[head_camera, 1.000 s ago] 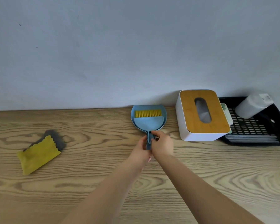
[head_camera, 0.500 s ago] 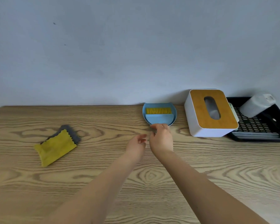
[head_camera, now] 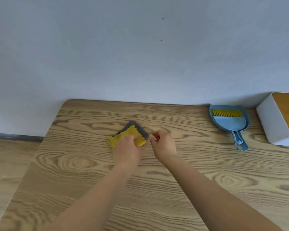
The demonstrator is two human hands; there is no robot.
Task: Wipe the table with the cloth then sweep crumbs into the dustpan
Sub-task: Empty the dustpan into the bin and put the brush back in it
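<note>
The left hand [head_camera: 127, 148] rests on the yellow-and-grey cloth [head_camera: 132, 133], which lies folded toward the far left of the table [head_camera: 198, 172]; its fingers curl onto the fabric, firm grip unconfirmed. Just beside it, the right hand [head_camera: 163, 144] hovers with fingers loosely curled, holding nothing. Step in hand: taking up the cloth; next move calls for a secure hold and wiping strokes, while the dustpan [head_camera: 230, 122] with its brush waits well apart at right.

No text, label, brand, number or sign could be read on anything near either hand
</note>
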